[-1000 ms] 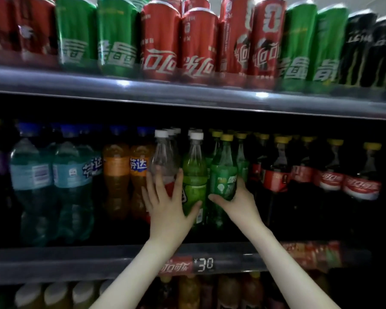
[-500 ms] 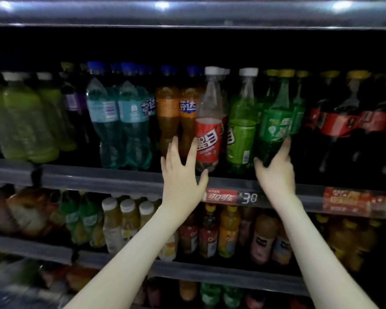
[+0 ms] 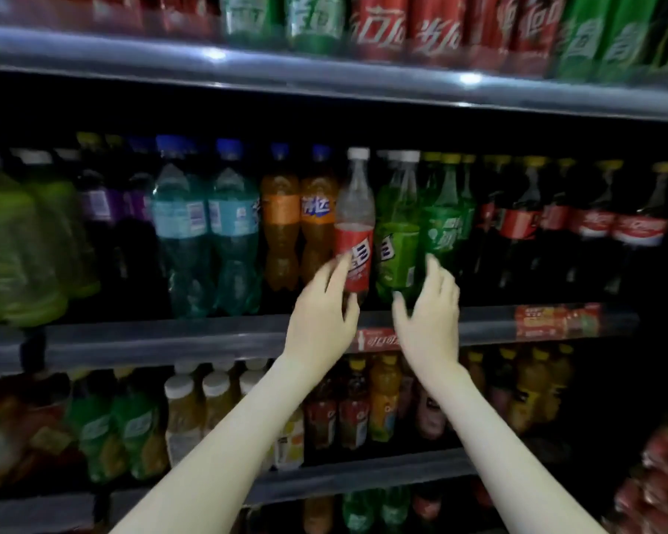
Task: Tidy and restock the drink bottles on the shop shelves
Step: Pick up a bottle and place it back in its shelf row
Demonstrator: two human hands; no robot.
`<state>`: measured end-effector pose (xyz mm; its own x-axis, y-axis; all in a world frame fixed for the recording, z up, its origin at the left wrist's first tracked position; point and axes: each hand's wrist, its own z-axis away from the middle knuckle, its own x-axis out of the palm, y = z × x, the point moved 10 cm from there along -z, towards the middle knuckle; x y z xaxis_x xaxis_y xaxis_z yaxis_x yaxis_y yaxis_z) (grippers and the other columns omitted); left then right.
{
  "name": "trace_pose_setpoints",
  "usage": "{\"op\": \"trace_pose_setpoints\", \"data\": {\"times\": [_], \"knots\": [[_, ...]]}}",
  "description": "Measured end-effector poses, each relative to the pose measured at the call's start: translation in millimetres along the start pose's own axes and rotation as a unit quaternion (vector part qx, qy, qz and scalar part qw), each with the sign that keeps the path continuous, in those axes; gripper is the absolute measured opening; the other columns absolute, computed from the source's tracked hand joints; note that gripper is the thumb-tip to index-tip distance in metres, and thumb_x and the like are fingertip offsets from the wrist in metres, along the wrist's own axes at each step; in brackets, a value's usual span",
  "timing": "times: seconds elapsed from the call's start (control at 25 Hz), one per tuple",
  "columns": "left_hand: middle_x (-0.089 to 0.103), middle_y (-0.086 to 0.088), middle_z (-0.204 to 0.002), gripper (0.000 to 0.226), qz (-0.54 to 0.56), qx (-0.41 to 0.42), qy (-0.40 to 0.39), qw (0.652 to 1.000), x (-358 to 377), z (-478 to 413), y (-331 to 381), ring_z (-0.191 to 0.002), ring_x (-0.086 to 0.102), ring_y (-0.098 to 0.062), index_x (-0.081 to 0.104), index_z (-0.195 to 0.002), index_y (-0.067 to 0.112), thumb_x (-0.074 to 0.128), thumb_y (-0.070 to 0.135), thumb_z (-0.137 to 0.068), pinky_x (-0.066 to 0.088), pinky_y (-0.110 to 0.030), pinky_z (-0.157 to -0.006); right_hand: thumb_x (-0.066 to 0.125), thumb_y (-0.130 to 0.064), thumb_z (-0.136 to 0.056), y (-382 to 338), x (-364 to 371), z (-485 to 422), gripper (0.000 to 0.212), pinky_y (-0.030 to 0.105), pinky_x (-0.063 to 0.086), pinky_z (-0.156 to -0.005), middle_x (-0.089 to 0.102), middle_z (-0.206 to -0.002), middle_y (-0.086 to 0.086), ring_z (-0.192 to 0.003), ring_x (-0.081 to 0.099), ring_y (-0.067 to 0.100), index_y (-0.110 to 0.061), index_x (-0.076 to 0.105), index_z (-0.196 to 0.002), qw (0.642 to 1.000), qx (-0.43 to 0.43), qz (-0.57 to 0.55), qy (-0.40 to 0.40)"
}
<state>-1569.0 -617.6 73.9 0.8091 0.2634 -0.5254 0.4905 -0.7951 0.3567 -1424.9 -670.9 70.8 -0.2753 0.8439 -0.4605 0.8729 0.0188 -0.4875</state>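
A clear bottle with a red label (image 3: 357, 240) and white cap stands at the front of the middle shelf (image 3: 170, 337). My left hand (image 3: 323, 314) is raised in front of it, loose fingertips overlapping the label's lower left. Right beside it stands a green bottle with a green label (image 3: 398, 244). My right hand (image 3: 430, 317) hovers before that bottle's lower right, fingers relaxed and spread, holding nothing. A green bottle with a yellow cap (image 3: 446, 225) stands just right of it. Motion blur hides whether either hand touches a bottle.
Orange bottles (image 3: 317, 217), teal bottles (image 3: 209, 225) and pale green bottles (image 3: 12, 240) fill the shelf to the left; cola bottles (image 3: 594, 225) fill the right. Red and green cans (image 3: 378, 28) line the upper shelf. Small juice bottles (image 3: 382, 395) stand on the lower shelf.
My right hand has left the yellow-capped green bottle and shifted left toward the white-capped green one. My left hand has drawn slightly back from the red-label bottle. The view has tilted up again.
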Motion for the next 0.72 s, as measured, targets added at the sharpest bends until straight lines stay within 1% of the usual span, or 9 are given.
{"op": "trace_pose_setpoints", "data": {"times": [0.08, 0.12, 0.16, 0.28, 0.36, 0.48, 0.6, 0.68, 0.72], "knots": [[0.056, -0.009, -0.132, 0.043, 0.043, 0.059, 0.008, 0.997, -28.0, 47.0, -4.3, -0.121, 0.051, -0.017, 0.049, -0.135, 0.007, 0.051, 0.006, -0.093, 0.043, -0.033, -0.101, 0.057, -0.011, -0.091, -62.1, 19.7, 54.7, 0.047, 0.038, 0.040, -0.104, 0.053, -0.129, 0.015, -0.122, 0.045, 0.025, -0.002, 0.045, -0.136, 0.990, -0.126, -0.060, -0.017], [0.059, -0.009, -0.128, 0.039, 0.038, 0.057, 0.004, 0.998, -41.5, 75.9, -21.4, -0.118, 0.053, -0.016, 0.052, -0.131, 0.005, 0.049, 0.006, -0.093, 0.043, -0.030, -0.101, 0.055, -0.009, -0.090, -88.3, 39.1, 83.1, 0.043, 0.033, 0.040, -0.103, 0.056, -0.125, 0.014, -0.118, 0.048, 0.024, -0.002, 0.049, -0.132, 0.982, -0.165, -0.083, -0.041], [0.060, -0.009, -0.125, 0.038, 0.025, 0.033, 0.002, 0.999, -55.3, 105.3, -44.3, -0.115, 0.054, -0.016, 0.053, -0.129, 0.003, 0.047, 0.008, -0.092, 0.043, -0.027, -0.100, 0.054, -0.009, -0.090, -109.5, 62.5, 109.6, 0.041, 0.028, 0.038, -0.102, 0.059, -0.122, 0.014, -0.115, 0.049, 0.022, -0.001, 0.051, -0.130, 0.975, -0.184, -0.096, -0.076], [0.058, -0.005, -0.128, 0.041, -0.029, -0.084, -0.020, 0.996, -99.6, 187.0, -127.2, -0.117, 0.052, -0.014, 0.050, -0.132, 0.006, 0.045, 0.016, -0.093, 0.036, -0.016, -0.100, 0.054, -0.010, -0.093, -156.3, 143.5, 175.9, 0.042, 0.022, 0.035, -0.100, 0.056, -0.127, 0.010, -0.119, 0.048, 0.020, -0.004, 0.048, -0.134, 0.950, -0.145, -0.146, -0.235], [0.052, -0.005, -0.134, 0.042, -0.079, -0.178, -0.042, 0.980, -133.0, 242.5, -190.3, -0.123, 0.049, -0.016, 0.047, -0.136, 0.009, 0.049, 0.017, -0.095, 0.037, -0.017, -0.098, 0.053, -0.014, -0.096, -192.1, 204.3, 226.9, 0.043, 0.025, 0.036, -0.102, 0.053, -0.131, 0.006, -0.124, 0.044, 0.018, -0.009, 0.045, -0.138, 0.917, -0.135, -0.157, -0.341], [0.044, -0.006, -0.141, 0.045, -0.135, -0.292, -0.054, 0.945, -180.9, 320.4, -269.9, -0.127, 0.045, -0.019, 0.044, -0.138, 0.011, 0.052, 0.018, -0.095, 0.039, -0.021, -0.094, 0.048, -0.020, -0.099, -247.2, 278.6, 301.6, 0.042, 0.028, 0.033, -0.106, 0.049, -0.138, 0.002, -0.131, 0.037, 0.016, -0.013, 0.042, -0.140, 0.864, -0.175, -0.147, -0.448], [0.041, -0.006, -0.142, 0.048, -0.158, -0.407, -0.070, 0.897, -230.8, 405.3, -343.5, -0.127, 0.044, -0.021, 0.042, -0.139, 0.010, 0.053, 0.014, -0.093, 0.037, -0.025, -0.097, 0.045, -0.022, -0.100, -302.7, 353.5, 379.7, 0.040, 0.027, 0.033, -0.101, 0.047, -0.138, 0.002, -0.131, 0.036, 0.019, -0.013, 0.042, -0.139, 0.801, -0.202, -0.148, -0.544], [0.039, -0.008, -0.143, 0.049, -0.174, -0.485, -0.082, 0.853, -266.9, 461.6, -393.0, -0.128, 0.042, -0.023, 0.042, -0.139, 0.009, 0.053, 0.013, -0.092, 0.035, -0.027, -0.099, 0.046, -0.022, -0.099, -344.8, 401.0, 429.5, 0.039, 0.028, 0.034, -0.099, 0.048, -0.135, 0.004, -0.129, 0.038, 0.021, -0.012, 0.044, -0.137, 0.759, -0.233, -0.147, -0.590], [0.039, -0.009, -0.142, 0.049, -0.179, -0.530, -0.084, 0.825, -289.3, 490.8, -419.4, -0.129, 0.042, -0.025, 0.041, -0.139, 0.008, 0.053, 0.013, -0.091, 0.034, -0.029, -0.100, 0.046, -0.023, -0.099, -373.1, 426.1, 457.4, 0.038, 0.029, 0.034, -0.099, 0.048, -0.134, 0.005, -0.128, 0.040, 0.021, -0.012, 0.044, -0.136, 0.734, -0.251, -0.150, -0.613]]}}
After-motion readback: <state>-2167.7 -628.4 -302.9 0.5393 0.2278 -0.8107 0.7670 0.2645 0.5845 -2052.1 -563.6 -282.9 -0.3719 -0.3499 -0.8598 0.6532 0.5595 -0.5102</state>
